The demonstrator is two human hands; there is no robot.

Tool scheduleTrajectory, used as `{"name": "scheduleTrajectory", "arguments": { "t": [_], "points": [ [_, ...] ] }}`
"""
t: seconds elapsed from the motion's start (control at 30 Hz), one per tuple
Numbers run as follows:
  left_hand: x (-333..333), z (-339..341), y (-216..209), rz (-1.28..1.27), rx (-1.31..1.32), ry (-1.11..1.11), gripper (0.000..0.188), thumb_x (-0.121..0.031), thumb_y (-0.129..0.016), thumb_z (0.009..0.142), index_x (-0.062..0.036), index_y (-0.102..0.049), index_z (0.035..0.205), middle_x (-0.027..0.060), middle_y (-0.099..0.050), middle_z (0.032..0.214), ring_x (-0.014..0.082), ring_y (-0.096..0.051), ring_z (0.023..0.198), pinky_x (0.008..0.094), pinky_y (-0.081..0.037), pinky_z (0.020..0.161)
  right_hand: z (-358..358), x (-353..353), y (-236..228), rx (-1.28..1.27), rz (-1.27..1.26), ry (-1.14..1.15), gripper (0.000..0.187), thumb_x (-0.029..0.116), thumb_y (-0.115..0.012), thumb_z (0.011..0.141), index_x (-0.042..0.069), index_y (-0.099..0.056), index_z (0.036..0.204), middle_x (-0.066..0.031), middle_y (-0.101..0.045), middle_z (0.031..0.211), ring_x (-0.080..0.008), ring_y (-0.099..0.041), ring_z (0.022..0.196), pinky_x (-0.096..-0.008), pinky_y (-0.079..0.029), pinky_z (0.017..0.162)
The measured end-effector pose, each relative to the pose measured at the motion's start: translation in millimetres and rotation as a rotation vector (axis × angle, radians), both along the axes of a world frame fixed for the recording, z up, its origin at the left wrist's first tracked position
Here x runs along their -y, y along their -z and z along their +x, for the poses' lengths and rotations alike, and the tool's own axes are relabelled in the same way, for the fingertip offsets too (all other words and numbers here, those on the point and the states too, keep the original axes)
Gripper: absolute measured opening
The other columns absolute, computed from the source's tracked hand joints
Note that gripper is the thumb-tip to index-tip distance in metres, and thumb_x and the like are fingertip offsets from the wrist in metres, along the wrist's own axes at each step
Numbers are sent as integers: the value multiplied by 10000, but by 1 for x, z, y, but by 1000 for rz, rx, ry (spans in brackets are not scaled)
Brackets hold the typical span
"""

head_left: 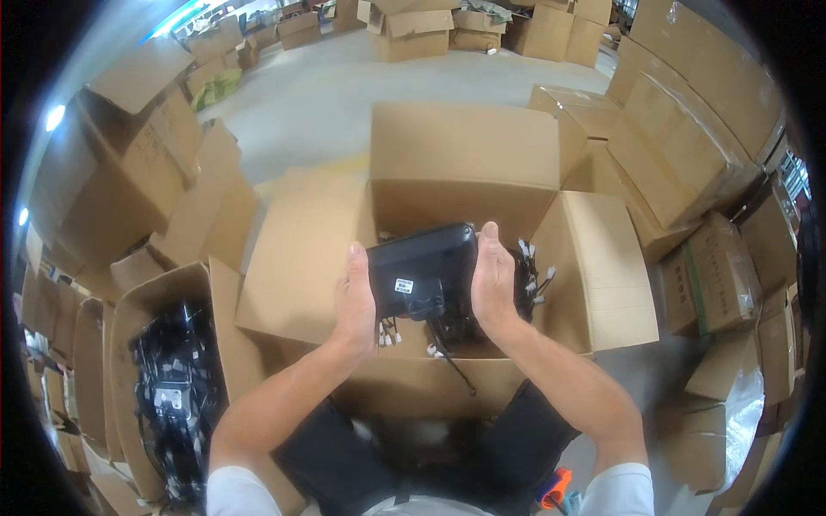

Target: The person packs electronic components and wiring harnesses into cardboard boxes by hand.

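Observation:
Between my two palms is a flat black rectangular device [422, 267] with a small white label and a dark cable hanging from its underside. My left hand [355, 297] presses against its left edge, and my right hand [495, 279] grips the right edge. The device is slightly tilted above an open cardboard box [465, 155] whose flaps are spread outward. Inside that box, black cables with white plugs [532, 273] show on both sides of the device. Much of the box's contents is hidden behind the device and my hands.
On the left, another open carton [219, 310] holds black items in shiny wrapping [176, 396]. Stacked cardboard boxes [680, 146] crowd the right, and more cartons [413, 34] stand across the grey floor [301, 103]. An orange-and-blue tool [555, 488] lies low on the right.

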State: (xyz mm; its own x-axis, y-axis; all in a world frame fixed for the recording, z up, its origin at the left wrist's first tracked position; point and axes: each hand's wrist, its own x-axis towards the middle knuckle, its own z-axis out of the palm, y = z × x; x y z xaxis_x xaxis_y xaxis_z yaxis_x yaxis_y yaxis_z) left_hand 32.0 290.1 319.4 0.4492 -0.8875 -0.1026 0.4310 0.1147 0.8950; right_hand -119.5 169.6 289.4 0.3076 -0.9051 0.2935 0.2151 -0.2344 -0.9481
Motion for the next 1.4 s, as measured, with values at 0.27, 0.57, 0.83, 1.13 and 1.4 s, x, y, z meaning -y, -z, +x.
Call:
{"name": "scheduleTrajectory", "arguments": {
  "t": [0.27, 0.57, 0.83, 1.13, 1.4],
  "points": [
    [6, 5, -4, 133, 175, -77, 548, -503, -477, 1055, 15, -641, 1121, 59, -677, 949, 135, -653, 881, 295, -545, 748, 4, -5, -22, -269, -69, 27, 453, 413, -650, 979, -28, -603, 885, -53, -567, 764, -132, -505, 732, -317, -464, 706],
    [7, 29, -2, 166, 363, 310, 639, -309, -821, 849, 71, -566, 1295, 125, -680, 1140, 193, -660, 995, 331, -543, 901, 7, 24, -49, -314, -4, -387, 832, 580, -657, 920, -87, -479, 1385, -213, -622, 1283, -264, -583, 1213, -373, -448, 1040],
    [43, 53, 48, 230, 47, 126, 415, -273, -730, 948, 8, -589, 1219, 88, -688, 1064, 177, -677, 951, 351, -577, 852, -29, 67, 34, -735, 440, -971, 387, 129, -739, 825, -41, -619, 1152, -34, -631, 706, -112, -624, 632, -256, -526, 634],
    [105, 47, 245, 997, 284, 409, 313, -219, -728, 950, 53, -669, 1092, 147, -718, 1002, 237, -688, 875, 393, -561, 758, -33, 143, 174, -1354, -464, -643, 207, 36, -692, 751, -9, -740, 947, -220, -729, 1018, -371, -703, 1011, -443, -568, 841],
    [98, 51, 397, 882, -55, 416, 313, -213, -697, 975, -1, -622, 1193, 105, -702, 1076, 238, -682, 918, 399, -569, 795, -28, 136, 229, -1240, -486, -582, 143, 68, -639, 794, 31, -758, 864, -206, -735, 952, -366, -715, 945, -449, -574, 807]
  ]
}}
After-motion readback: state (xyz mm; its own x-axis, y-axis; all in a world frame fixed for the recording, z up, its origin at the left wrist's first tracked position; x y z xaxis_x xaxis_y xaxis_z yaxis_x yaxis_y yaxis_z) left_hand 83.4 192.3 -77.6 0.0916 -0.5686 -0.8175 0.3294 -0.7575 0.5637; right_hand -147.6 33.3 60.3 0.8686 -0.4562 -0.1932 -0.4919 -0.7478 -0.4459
